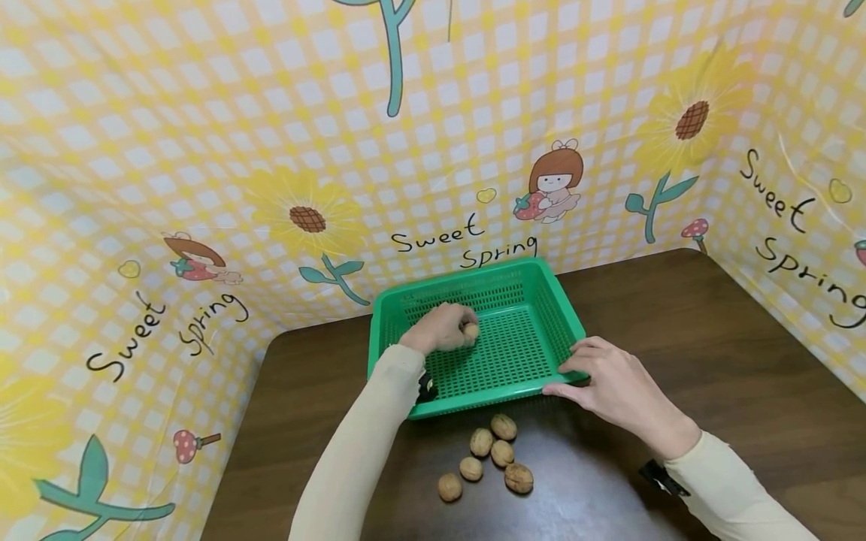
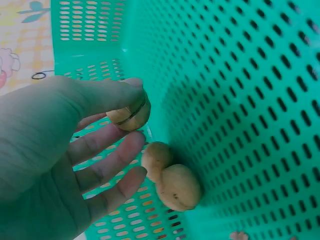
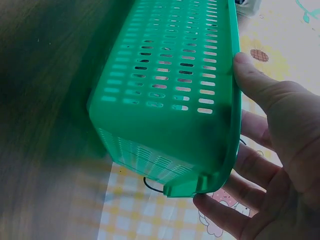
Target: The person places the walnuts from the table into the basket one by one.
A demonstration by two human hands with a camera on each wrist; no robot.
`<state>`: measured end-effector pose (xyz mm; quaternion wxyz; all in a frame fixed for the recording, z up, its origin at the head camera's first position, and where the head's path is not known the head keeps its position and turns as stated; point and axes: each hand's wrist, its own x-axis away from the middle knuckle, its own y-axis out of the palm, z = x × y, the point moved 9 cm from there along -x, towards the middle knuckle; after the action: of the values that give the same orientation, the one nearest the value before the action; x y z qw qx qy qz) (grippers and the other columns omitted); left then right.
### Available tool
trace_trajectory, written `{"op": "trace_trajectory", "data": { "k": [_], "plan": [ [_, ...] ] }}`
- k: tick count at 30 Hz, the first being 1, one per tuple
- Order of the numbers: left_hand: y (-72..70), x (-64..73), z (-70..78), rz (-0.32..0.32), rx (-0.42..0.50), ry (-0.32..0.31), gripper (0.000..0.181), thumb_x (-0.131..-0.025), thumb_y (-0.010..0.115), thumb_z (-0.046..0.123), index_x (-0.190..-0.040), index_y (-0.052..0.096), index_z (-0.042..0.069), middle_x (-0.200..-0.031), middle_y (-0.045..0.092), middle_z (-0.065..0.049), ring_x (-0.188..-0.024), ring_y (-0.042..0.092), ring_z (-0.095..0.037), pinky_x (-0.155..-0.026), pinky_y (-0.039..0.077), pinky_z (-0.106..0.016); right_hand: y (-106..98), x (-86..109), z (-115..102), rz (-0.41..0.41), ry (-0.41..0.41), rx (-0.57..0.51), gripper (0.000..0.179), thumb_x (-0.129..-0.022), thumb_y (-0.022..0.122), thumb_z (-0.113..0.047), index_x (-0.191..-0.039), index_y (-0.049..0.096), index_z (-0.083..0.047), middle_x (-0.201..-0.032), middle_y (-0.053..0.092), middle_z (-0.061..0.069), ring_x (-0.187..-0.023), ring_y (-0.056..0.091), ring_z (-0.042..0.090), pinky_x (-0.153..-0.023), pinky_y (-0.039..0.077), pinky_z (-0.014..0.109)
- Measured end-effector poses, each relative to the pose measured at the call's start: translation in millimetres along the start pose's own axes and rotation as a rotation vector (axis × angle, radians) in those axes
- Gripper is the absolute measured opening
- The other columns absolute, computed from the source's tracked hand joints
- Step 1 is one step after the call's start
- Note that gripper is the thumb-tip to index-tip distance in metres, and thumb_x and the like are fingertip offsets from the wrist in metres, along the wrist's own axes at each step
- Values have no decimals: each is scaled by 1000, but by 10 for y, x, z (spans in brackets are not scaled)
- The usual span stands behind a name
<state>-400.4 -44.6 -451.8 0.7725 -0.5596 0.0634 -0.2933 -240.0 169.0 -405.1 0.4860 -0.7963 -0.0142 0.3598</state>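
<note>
walnut (image 1: 470,330) sits pinched in the left hand (image 1: 441,329), a narrow grip: the gap between thumb (image 2: 100,96) and nearest finger is only as wide as the nut, whose dark seam shows in the left wrist view. the lower fingers (image 2: 109,169) of that hand spread apart, loosely bent. hand and nut are inside the green basket (image 1: 487,395). from the held nut, at 5 o'clock in the left wrist view, two more walnuts (image 2: 174,181) lie in the basket, touching each other.

the right hand (image 1: 609,383) holds the basket's corner at 4 o'clock, thumb on the near rim and fingers over the side rim, a moderate spread with the plastic between.

outside, at the basket's 6 o'clock, six walnuts (image 1: 502,453) lie loosely grouped on the brown table (image 1: 291,421).

lettering (image 1: 440,237) on the yellow checked cloth (image 1: 467,68) reads "sweet spring" at the basket's 12 o'clock; the same two words appear at 9 o'clock and again between 2 and 3 o'clock. a sunflower print (image 1: 307,219) stands at 10 o'clock. a black strap (image 1: 663,478) shows at the right cuff.
</note>
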Motion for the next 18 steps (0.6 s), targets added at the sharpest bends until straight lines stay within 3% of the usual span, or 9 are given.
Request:
{"op": "trace_trajectory", "data": {
  "k": [3, 5, 7, 12, 18],
  "plan": [
    [-52, 51, 47, -1, -9, -19, 35, -106, 68, 19, -141, 69, 14, -134, 71, -6, -113, 67, -24, -100, 55, -43, -5, -5, -2, -5, 1, 4, 31, -76, 95, -44, -85, 86, -16, -90, 80, 0, -102, 73, 25, -75, 65, 45],
    [-66, 64, 56, -9, -16, -39, 41, -107, 68, 23, -147, 65, 14, -144, 67, -8, -128, 66, -28, -107, 55, -48, -10, -8, -1, -4, 1, 4, 32, -77, 94, -45, -85, 86, -16, -91, 80, 1, -101, 73, 26, -75, 65, 45],
    [-64, 65, 40, -22, -16, -60, 45, -107, 69, 29, -149, 63, 14, -147, 66, -9, -132, 64, -29, -109, 54, -49, -14, -11, -6, -2, -1, 1, 31, -77, 94, -45, -85, 86, -16, -92, 80, 2, -101, 73, 25, -75, 65, 45],
    [-128, 124, 13, -13, -24, -82, 49, -104, 72, 32, -149, 63, 16, -148, 65, -10, -129, 65, -28, -107, 56, -48, 5, -6, -20, -11, -2, -9, 31, -78, 93, -45, -86, 86, -15, -94, 80, 3, -100, 73, 25, -75, 65, 44],
    [-457, 426, 231, 89, -10, -29, 45, -104, 72, 29, -147, 64, 21, -143, 68, -2, -118, 71, -22, -98, 59, -43, -12, 1, -5, -17, 5, -9, 32, -78, 94, -44, -87, 86, -14, -97, 80, 7, -101, 74, 28, -76, 65, 47]
  ]
}}
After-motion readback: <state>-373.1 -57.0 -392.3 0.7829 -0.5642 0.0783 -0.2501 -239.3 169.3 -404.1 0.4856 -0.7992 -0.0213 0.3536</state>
